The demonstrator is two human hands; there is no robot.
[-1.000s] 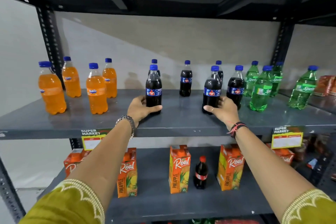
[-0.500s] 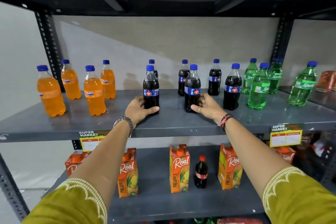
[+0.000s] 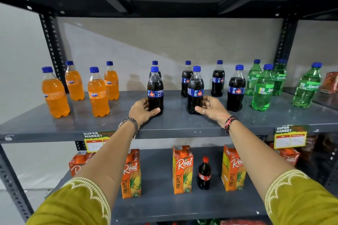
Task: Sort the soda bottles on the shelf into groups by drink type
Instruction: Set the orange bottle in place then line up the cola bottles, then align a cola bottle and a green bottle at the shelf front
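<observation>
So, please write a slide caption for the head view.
Left hand and right hand each grip a cola bottle on the shelf.

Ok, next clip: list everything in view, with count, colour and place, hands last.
Orange soda bottles: four, blue caps, upper shelf left.
Dark cola bottles: six, blue caps, upper shelf middle.
Green soda bottles: four, blue caps, upper shelf right.
Juice cartons: at least five, orange, lower shelf.
Small cola bottle: one, red cap, lower shelf between cartons.
Price tags: two, yellow, upper shelf edge.
Shelf: grey metal.
Left hand: around the front-left cola bottle.
Right hand: around the front-middle cola bottle.
</observation>
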